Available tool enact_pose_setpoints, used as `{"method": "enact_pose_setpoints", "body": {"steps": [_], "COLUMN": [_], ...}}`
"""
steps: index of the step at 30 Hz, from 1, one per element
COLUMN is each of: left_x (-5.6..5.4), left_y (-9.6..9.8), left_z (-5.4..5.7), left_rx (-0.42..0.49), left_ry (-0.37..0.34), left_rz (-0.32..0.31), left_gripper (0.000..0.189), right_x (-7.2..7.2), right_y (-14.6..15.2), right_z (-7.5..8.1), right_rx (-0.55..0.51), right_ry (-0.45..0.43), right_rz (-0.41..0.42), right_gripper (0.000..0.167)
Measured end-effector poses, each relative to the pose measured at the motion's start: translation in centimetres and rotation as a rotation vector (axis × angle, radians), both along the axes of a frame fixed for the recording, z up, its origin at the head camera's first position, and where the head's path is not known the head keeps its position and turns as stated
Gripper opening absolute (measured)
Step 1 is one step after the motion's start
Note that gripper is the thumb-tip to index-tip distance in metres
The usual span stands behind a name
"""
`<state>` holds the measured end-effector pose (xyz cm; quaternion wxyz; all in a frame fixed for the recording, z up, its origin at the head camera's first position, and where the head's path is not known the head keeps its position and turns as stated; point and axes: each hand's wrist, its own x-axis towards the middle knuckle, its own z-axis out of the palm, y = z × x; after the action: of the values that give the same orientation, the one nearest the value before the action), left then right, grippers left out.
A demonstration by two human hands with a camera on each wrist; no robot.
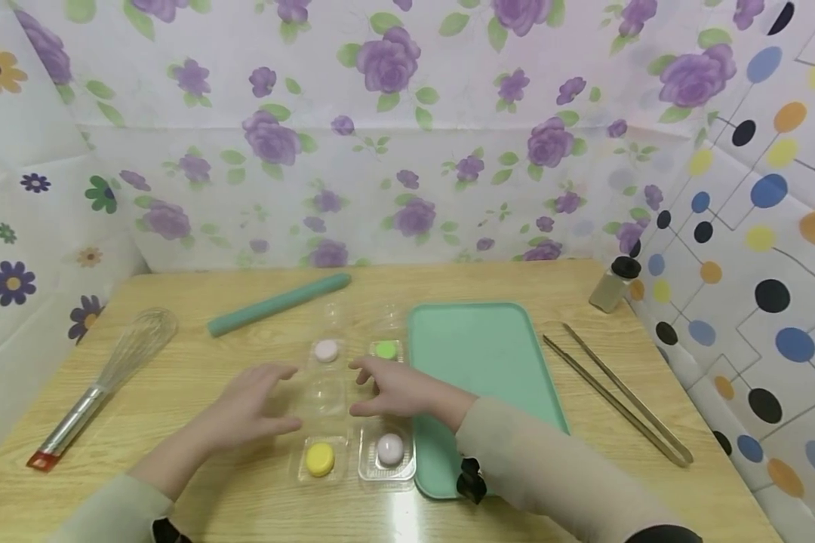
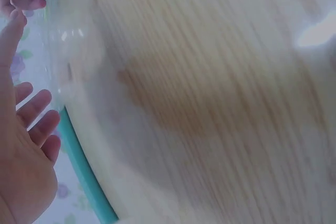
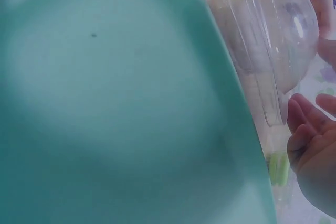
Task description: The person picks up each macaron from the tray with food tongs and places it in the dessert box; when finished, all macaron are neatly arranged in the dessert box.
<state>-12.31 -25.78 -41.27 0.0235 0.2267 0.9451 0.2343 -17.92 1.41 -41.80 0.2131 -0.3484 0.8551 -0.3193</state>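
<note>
My left hand [image 1: 244, 411] hovers left of the clear plastic boxes, its fingers spread and nothing in them. Across from it, my right hand [image 1: 401, 388] has loosely bent fingers and holds nothing. Between the hands is a clear domed lid [image 1: 326, 396], also seen as a clear dome [image 3: 296, 27] in the right wrist view. Near my hands, opened boxes hold a yellow macaron [image 1: 320, 458], a pale lilac one [image 1: 390, 449], a pale pink one [image 1: 326, 351] and a green one [image 1: 385, 349]. My right hand partly hides the green one's box.
A green tray [image 1: 478, 347] lies under my right forearm. Behind the boxes is a green rolling pin [image 1: 278, 305]. A whisk [image 1: 105, 385] lies at the left; metal tongs [image 1: 614, 396] and a small black-capped jar [image 1: 613, 285] are at the right. Patterned sheets surround the table.
</note>
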Motion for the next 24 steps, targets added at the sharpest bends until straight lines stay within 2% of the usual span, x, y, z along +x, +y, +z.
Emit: {"method": "enact_pose_setpoints", "body": {"steps": [4, 8, 15, 21, 24], "left_x": [0.0, -0.2, -0.8, -1.0, -1.1], "left_y": [-1.0, -1.6, -1.1, -0.4, -0.2], "left_z": [-0.1, -0.2, -1.1, -0.8, -0.3], "left_rx": [0.024, 0.027, 0.012, 0.061, 0.086], "left_ry": [-0.045, -0.049, -0.032, -0.07, -0.061], "left_rz": [-0.006, -0.023, -0.027, 0.027, 0.042], "left_gripper": [0.078, 0.075, 0.074, 0.072, 0.072], "right_x": [0.0, 0.1, 0.3, 0.4, 0.3], "right_y": [-0.7, -1.4, -2.3, -2.3, -2.1], "right_z": [-0.1, -0.2, -0.8, -0.7, -0.5], "right_rx": [0.03, 0.074, 0.186, 0.116, 0.078], "right_ry": [0.017, 0.035, 0.172, 0.146, 0.158], "right_rz": [0.009, 0.003, 0.016, -0.008, -0.009], "right_gripper": [0.071, 0.073, 0.069, 0.063, 0.058]}}
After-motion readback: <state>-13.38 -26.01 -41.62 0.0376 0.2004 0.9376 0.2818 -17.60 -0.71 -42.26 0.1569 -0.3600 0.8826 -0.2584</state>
